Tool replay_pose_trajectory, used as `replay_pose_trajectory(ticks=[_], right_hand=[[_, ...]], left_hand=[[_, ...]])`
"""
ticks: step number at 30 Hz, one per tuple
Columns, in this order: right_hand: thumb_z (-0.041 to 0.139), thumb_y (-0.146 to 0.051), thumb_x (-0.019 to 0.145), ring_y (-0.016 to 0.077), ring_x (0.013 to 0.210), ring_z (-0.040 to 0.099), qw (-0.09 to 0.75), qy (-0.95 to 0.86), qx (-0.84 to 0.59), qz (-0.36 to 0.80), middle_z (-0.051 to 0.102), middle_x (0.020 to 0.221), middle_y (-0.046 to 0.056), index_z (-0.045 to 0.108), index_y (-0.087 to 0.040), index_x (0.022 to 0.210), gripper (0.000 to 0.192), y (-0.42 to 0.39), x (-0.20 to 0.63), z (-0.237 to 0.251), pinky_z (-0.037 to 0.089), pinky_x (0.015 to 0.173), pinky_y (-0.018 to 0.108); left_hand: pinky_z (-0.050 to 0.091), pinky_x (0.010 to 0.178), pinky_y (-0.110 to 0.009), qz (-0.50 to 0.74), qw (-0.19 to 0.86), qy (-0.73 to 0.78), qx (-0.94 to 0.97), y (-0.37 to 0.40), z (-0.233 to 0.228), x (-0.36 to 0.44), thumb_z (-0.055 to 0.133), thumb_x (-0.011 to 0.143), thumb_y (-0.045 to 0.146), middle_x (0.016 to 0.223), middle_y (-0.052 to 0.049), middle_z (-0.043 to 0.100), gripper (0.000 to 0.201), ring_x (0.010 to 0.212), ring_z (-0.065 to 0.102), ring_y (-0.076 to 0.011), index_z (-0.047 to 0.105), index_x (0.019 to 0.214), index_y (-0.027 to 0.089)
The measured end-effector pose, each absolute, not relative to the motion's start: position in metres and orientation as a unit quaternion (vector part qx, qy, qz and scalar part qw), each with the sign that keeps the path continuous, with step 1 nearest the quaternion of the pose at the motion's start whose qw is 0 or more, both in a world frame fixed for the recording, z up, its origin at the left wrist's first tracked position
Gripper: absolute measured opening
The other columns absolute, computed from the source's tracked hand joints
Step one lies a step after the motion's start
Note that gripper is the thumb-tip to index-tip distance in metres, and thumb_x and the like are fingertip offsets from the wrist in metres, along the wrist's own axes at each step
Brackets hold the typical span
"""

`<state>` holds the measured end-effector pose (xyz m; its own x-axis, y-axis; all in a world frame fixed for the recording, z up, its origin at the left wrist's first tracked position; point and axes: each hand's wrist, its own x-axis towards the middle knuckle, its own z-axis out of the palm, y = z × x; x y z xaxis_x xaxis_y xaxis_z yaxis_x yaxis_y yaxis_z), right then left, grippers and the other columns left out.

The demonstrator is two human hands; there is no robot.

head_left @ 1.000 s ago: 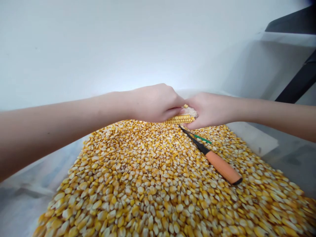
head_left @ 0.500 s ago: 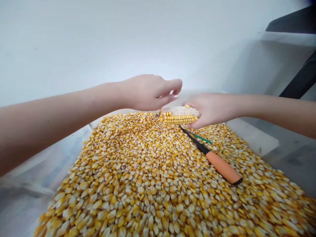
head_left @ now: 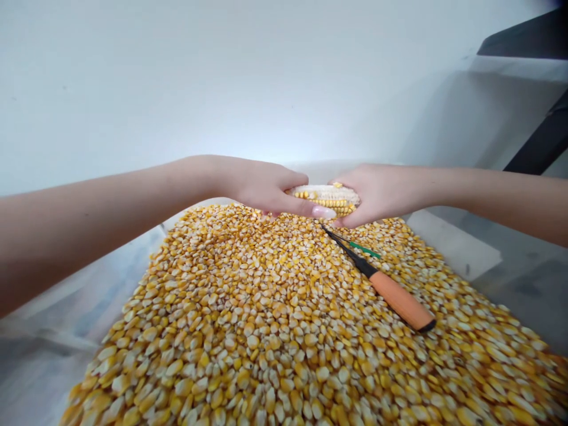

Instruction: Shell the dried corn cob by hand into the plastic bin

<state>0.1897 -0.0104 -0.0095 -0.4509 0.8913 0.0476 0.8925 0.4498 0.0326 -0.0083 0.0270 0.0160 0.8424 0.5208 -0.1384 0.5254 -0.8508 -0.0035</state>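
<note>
Here, a partly stripped corn cob [head_left: 326,196] lay level between two bare hands, held just above the far end of a large heap of loose kernels [head_left: 284,331]. The cob's upper side was pale and bare (a few yellow kernels clung there), while rows of kernels remained along its lower side. The right hand [head_left: 377,192] wrapped closed around the cob's right end, fingers under it and thumb on top. The left hand [head_left: 261,186] came in from the left and gripped the cob's other end, its thumb [head_left: 310,208] stretched flat along the cob's near side, pressing on the kernel rows; the other fingers curled behind and beneath, partly hidden. Just below the hands, a tool with an orange handle [head_left: 399,300] and a thin dark shaft lay on the heap, its tip pointing toward the cob and its handle toward the heap's right edge. A small green strip [head_left: 364,249] lay beside the shaft. The heap sat in a clear plastic container [head_left: 457,254], whose pale wall showed at the right. A plain white wall [head_left: 222,77] filled the background.
</note>
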Motion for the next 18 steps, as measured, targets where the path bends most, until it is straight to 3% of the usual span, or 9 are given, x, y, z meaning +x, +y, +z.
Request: replay_pose_trajectory(ticks=[7, 18], right_hand=[[0.058, -0.042, 0.061, 0.0125, 0.051, 0.050, 0.019, -0.844, -0.536, -0.005, 0.056, 0.062, -0.001, 0.051, -0.021, 0.076, 0.028, -0.0113, 0.1916, -0.0088, 0.032, 0.042, 0.024], [0.058, -0.042, 0.061, 0.0120, 0.049, 0.048, 0.036, -0.845, -0.534, -0.016, 0.055, 0.061, -0.001, 0.050, -0.020, 0.073, 0.026, -0.0109, 0.1925, -0.0089, 0.034, 0.043, 0.025]], left_hand=[[0.039, 0.063, -0.025, -0.081, 0.139, 0.260, 0.952, 0.0275, 0.0159, -0.0061, 0.042, 0.068, 0.057, 0.077, -0.004, 0.060, 0.049, 0.071, 0.054, -0.0161, 0.047, 0.098, 0.019], [0.038, 0.069, -0.026, -0.031, 0.169, 0.293, 0.940, 0.0313, 0.0152, -0.0047, 0.036, 0.074, 0.052, 0.072, -0.001, 0.054, 0.041, 0.072, 0.052, -0.0159, 0.049, 0.092, 0.018]])
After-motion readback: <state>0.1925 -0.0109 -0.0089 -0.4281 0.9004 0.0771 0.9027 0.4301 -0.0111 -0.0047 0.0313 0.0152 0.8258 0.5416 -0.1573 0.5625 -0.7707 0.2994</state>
